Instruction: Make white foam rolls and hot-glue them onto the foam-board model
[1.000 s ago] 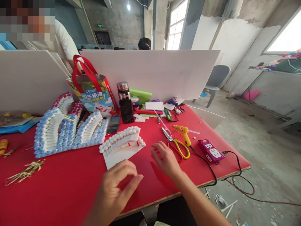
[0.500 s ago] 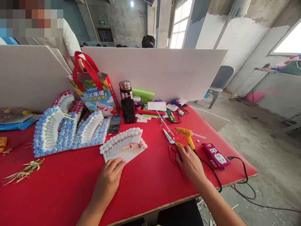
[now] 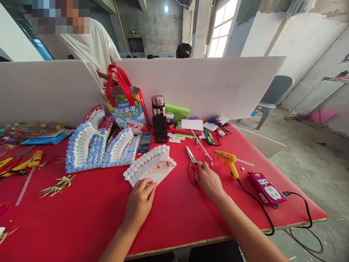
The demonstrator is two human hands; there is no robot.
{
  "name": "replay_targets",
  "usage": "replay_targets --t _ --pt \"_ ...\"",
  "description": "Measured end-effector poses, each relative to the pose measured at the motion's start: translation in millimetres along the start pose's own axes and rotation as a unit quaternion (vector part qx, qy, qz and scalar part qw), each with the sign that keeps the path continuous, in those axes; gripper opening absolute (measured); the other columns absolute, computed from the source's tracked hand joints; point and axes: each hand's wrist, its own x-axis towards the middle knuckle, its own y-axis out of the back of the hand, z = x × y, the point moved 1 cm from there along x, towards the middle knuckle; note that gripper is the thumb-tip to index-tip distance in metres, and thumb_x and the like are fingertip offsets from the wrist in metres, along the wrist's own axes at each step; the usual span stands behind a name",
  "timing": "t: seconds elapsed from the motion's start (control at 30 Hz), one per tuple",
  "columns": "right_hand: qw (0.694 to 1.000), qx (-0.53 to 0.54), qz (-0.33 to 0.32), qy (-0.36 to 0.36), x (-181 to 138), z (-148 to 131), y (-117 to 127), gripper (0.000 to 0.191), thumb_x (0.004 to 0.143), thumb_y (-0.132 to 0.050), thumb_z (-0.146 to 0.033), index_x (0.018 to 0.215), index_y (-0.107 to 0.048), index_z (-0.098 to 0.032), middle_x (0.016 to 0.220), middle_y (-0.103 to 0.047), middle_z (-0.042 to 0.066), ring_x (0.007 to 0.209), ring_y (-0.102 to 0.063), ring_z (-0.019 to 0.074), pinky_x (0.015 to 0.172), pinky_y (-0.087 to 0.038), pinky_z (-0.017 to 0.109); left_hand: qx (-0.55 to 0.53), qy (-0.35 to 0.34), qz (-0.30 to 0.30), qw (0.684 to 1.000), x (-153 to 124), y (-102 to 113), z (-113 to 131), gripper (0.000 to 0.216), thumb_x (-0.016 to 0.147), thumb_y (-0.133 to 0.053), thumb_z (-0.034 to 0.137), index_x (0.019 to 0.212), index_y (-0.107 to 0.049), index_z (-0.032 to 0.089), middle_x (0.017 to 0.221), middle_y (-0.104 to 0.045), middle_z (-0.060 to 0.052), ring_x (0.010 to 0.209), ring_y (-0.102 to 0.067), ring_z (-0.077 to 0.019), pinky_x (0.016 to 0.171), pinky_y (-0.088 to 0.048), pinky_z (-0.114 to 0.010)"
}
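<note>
My left hand (image 3: 141,196), with a ring on one finger, pinches the near edge of a small white board (image 3: 162,174). Along the board's curved row of white upright strips runs a line of white rosettes (image 3: 147,157), and two short red pegs show inside. My right hand (image 3: 209,179) is closed around the handle of a pair of scissors (image 3: 192,156). Their blades point away from me and lie slightly apart; one red handle loop shows left of my fingers. A yellow glue gun (image 3: 230,162) with a clear stick lies to the right of that hand.
Models with blue rosettes (image 3: 92,153) stand left, before a gift bag (image 3: 127,109). A thermos (image 3: 158,105), a black phone-like object (image 3: 160,129) and a green cutter (image 3: 208,137) sit behind. A purple power strip (image 3: 267,189) trails cables at the right edge. A person (image 3: 95,43) stands beyond the white panels.
The camera has turned left, bringing more of the table's left side into view. My right hand has moved left, away from the glue gun, along with the scissors. My left hand stays at the board.
</note>
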Motion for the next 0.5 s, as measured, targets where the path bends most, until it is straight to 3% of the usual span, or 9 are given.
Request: replay_targets --t 0.13,0.37,0.5 --pt "1.0 -0.02 0.003 0.018 15.3 -8.2 1.2 0.028 0.098 -0.046 -0.018 0.119 -0.058 -0.006 0.106 -0.061 0.018 0.084 -0.067 0.0197 0.063 -0.049 0.025 0.018 0.0 -0.007 1.0 -1.3 2.5 4.9 0.023 0.096 -0.047 0.012 0.1 -0.069 0.018 0.098 -0.064 -0.009 0.09 -0.061 -0.0197 0.082 -0.052 -0.034" --pt "1.0 -0.022 0.01 -0.018 15.7 -13.1 -2.1 0.038 0.099 -0.042 -0.02 0.132 -0.05 -0.002 0.108 -0.061 0.019 0.079 -0.068 0.0187 0.062 -0.052 0.025 0.025 -0.042 -0.036 0.998 -8.2 10.8 2.2 0.029 0.096 -0.044 0.008 0.11 -0.067 0.019 0.104 -0.064 -0.008 0.096 -0.06 -0.0211 0.084 -0.053 -0.034" --pt "0.999 -0.019 0.016 -0.021 14.0 -12.9 -0.3 0.035 0.099 -0.044 -0.023 0.128 -0.053 -0.004 0.107 -0.061 0.018 0.077 -0.069 0.0186 0.061 -0.051 0.025 0.031 -0.064 -0.065 0.995 -12.6 14.5 -6.4 0.039 0.094 -0.037 0.001 0.112 -0.067 0.019 0.108 -0.065 -0.008 0.1 -0.06 -0.0209 0.088 -0.053 -0.034"
